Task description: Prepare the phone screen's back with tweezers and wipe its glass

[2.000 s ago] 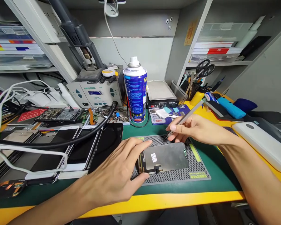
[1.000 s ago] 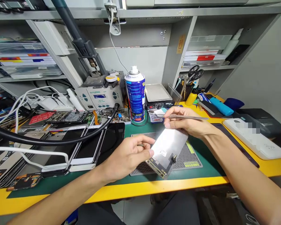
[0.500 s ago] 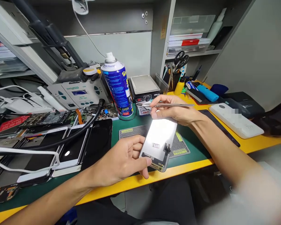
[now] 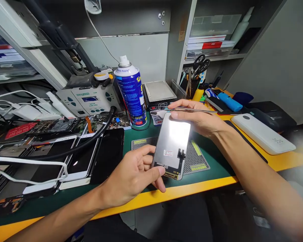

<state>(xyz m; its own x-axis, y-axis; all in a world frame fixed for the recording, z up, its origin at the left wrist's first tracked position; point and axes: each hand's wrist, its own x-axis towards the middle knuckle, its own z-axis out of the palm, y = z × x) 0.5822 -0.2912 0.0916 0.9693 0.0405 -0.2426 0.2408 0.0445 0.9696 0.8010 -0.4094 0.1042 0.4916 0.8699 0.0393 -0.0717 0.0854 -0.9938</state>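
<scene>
A phone screen point(image 4: 172, 144) with its silvery back facing up is tilted in front of me, a bright glare on its upper half. On it are a small label and a black flex cable point(image 4: 181, 154). My left hand point(image 4: 138, 174) is closed on its lower left corner, thumb on top. At the upper end, my right hand point(image 4: 194, 116) has its thumb against the screen's edge. Thin metal tweezers point(image 4: 192, 109) lie across that hand, held by the fingers, tips pointing left. Beneath the screen is a grey perforated mat point(image 4: 198, 161) on the green work mat point(image 4: 217, 171).
A blue spray can point(image 4: 131, 97) stands behind, beside a small heating plate point(image 4: 160, 90) and a soldering station point(image 4: 89, 102). Several phone screens point(image 4: 108, 154) lie at the left under a black hose and white cable. A white power bank point(image 4: 264, 134) lies at the right.
The view has shifted slightly, so the bench sits further right. The screen is turned a little more upright, and my right thumb has moved along its top edge. Both hands keep their holds.
</scene>
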